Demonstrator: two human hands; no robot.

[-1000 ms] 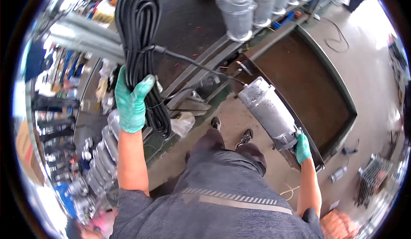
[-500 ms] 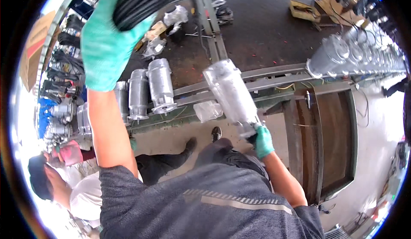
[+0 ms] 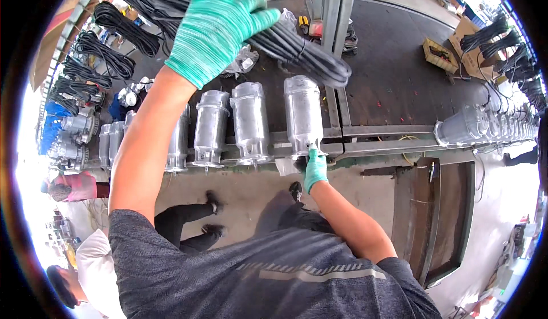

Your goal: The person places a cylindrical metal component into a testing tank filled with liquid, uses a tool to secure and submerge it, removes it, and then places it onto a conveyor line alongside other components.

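A coiled bundle of black cable point(image 3: 311, 62) hangs from my raised left hand point(image 3: 220, 36), in a green glove. The fingers lie over the cable, partly bent, and the palm side is hidden. My right hand point(image 3: 315, 169), gloved too, grips the lower end of a silver cylindrical metal housing point(image 3: 303, 110). This housing is nearly upright at the bench's front edge; whether the bench bears its weight I cannot tell. To its left stand similar housings, the nearest one point(image 3: 250, 119) close by but apart. My left forearm covers part of that row.
More black cable coils point(image 3: 105, 53) hang along the left side. A metal post point(image 3: 337, 16) rises from the dark bench point(image 3: 394, 62). Further right are a yellow tray point(image 3: 439, 55) and another row of housings point(image 3: 465, 126). A person in a white top point(image 3: 98, 265) is at lower left.
The housing in my right hand has gone from tilted to nearly upright, beside the row. My left hand has shifted right with the cable, its coil now reaching over toward the post.
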